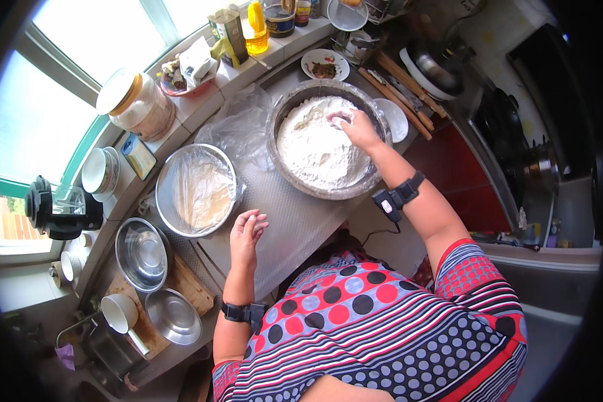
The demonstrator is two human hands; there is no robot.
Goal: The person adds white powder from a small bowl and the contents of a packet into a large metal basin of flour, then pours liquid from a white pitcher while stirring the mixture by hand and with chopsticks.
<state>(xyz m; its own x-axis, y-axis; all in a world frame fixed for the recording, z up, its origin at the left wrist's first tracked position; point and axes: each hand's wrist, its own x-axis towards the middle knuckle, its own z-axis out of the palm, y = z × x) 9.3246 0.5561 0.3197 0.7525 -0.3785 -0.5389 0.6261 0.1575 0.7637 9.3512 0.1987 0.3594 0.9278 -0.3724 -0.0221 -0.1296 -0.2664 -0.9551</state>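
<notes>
My right hand [350, 123] is over the white flour [321, 145] in a large round basin [301, 188], its curled fingertips dusted white; whether they pinch some flour cannot be told. My left hand [248, 228] hangs above the counter with fingers loosely bent and nothing in it. Just left of that hand stands a metal bowl [162, 215] covered by clear plastic film, with a pale dough-like mass [203, 193] beneath. A crumpled clear plastic bag [241, 120] lies between the bowl and the basin.
Two steel bowls [141, 255] [173, 316] and a white saucepan [119, 311] rest on or by a wooden cutting board [191, 286] at lower left. A plate with food [325, 65], a white dish [393, 120] and wooden sticks [397, 103] lie beyond the basin. Jars and an oil bottle [256, 35] line the sill.
</notes>
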